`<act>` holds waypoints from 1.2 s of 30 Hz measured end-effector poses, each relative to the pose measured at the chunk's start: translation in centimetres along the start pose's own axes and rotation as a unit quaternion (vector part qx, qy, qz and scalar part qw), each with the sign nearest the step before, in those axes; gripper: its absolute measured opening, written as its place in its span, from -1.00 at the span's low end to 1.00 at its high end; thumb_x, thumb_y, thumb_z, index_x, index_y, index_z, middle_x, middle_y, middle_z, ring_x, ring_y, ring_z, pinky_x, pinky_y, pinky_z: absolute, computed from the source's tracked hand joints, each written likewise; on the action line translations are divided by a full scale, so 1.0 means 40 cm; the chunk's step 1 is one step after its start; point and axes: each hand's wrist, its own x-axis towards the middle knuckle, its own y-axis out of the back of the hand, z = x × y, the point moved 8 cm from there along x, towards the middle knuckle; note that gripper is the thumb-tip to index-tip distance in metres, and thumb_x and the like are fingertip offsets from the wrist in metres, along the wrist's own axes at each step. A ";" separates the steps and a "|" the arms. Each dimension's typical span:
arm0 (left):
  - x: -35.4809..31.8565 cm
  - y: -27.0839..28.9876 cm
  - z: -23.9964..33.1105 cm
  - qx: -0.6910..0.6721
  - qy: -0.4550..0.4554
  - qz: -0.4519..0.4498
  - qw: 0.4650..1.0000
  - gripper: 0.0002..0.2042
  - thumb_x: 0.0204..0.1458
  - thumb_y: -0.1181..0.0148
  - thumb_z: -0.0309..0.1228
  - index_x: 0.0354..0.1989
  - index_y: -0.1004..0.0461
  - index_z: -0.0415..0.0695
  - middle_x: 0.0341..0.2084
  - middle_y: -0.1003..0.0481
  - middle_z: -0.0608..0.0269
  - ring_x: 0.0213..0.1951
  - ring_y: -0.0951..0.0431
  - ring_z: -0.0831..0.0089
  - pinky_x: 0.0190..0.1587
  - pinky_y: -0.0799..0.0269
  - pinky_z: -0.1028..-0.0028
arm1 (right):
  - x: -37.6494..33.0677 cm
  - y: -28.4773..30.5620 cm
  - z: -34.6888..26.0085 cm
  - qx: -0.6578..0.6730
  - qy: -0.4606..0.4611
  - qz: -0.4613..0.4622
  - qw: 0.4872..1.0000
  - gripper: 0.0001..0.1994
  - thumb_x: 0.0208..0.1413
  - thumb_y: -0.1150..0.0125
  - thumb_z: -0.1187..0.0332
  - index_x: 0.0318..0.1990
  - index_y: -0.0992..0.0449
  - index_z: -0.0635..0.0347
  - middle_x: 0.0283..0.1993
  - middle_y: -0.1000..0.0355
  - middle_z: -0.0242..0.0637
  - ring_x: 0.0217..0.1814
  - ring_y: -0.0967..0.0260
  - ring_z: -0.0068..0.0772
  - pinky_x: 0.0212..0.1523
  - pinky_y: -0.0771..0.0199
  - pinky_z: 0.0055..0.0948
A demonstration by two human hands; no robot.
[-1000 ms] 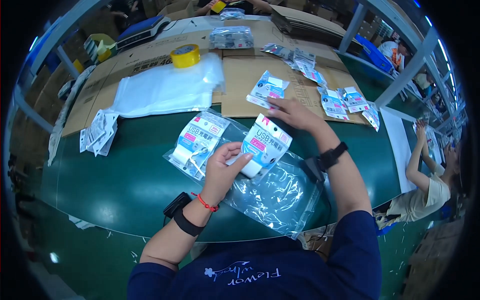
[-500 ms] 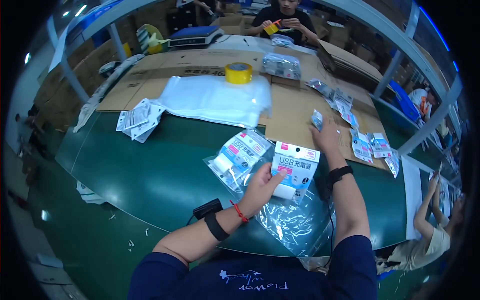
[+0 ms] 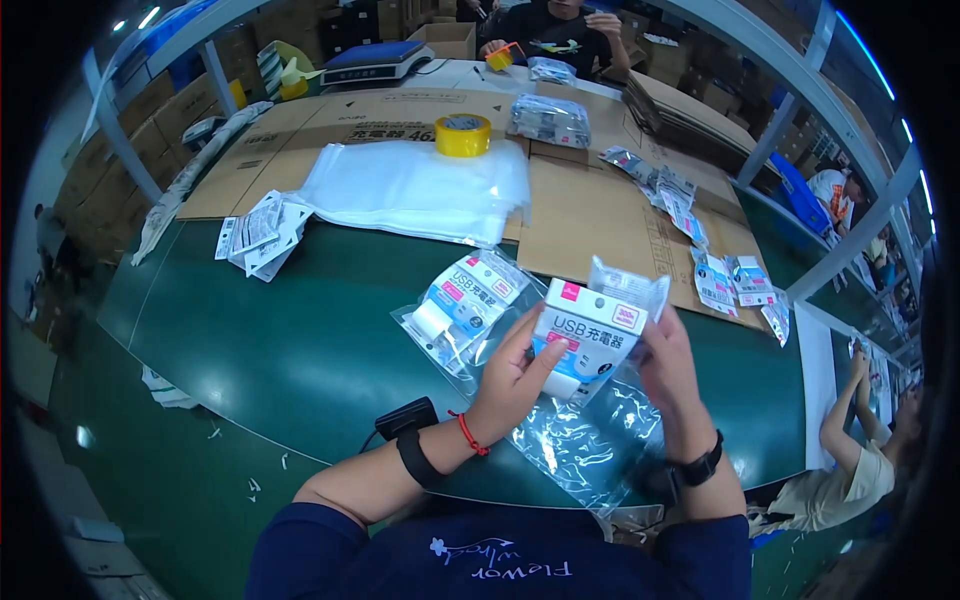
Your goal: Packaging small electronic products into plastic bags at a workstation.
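My left hand grips a white, pink and blue charger pack, its thumb across the front and its label facing up. My right hand is closed at the right edge of a second charger pack, which shows its clear, shiny wrapping behind the first. Most of my right fingers are hidden behind the packs. To the left of my left hand, a similar charger pack lies on clear plastic on the green table. A clear plastic bag is spread flat below my hands.
Flat clear bags lie stacked on cardboard, beside a yellow tape roll. Several packs are scattered at the right, white cards at the left. A person sits across the table; a scale stands far left.
My right hand has come back from the cardboard on the right, bringing a pack behind the one in my left hand. That held pack has tilted slightly.
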 end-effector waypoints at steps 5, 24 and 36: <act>-0.032 -0.047 -0.037 -0.006 0.060 -0.038 0.997 -0.66 0.19 -0.05 -0.41 0.10 -0.29 -0.28 -0.11 -0.46 0.22 -0.14 -0.45 0.63 -0.11 -0.38 0.61 | -0.113 -0.086 0.023 0.302 -0.043 -0.019 0.952 -0.40 0.14 -0.15 0.32 0.29 -0.07 0.26 0.12 -0.32 -0.20 0.14 -0.31 -0.41 0.14 -0.30 -0.42; -0.049 -0.170 -0.044 0.050 0.091 -0.092 0.990 -0.74 0.20 -0.03 -0.36 -0.02 -0.35 -0.26 -0.30 -0.50 0.31 -0.28 -0.44 0.68 -0.24 -0.38 0.62 | -0.220 0.002 -0.012 0.017 0.124 0.096 0.988 -0.48 0.19 -0.12 0.36 0.26 -0.12 0.29 0.07 -0.35 -0.24 0.09 -0.31 -0.50 0.10 -0.29 -0.50; -0.114 -0.284 -0.045 0.459 -0.080 -0.267 0.844 -0.81 0.03 -0.23 -0.34 -0.31 -0.40 -0.18 -0.48 -0.40 0.24 -0.43 -0.46 0.36 -0.37 -0.37 0.45 | -0.299 0.356 -0.031 0.098 0.087 0.314 0.940 -0.67 0.19 -0.11 0.36 0.07 -0.32 0.29 -0.08 -0.45 -0.23 -0.10 -0.44 -0.53 -0.13 -0.48 -0.52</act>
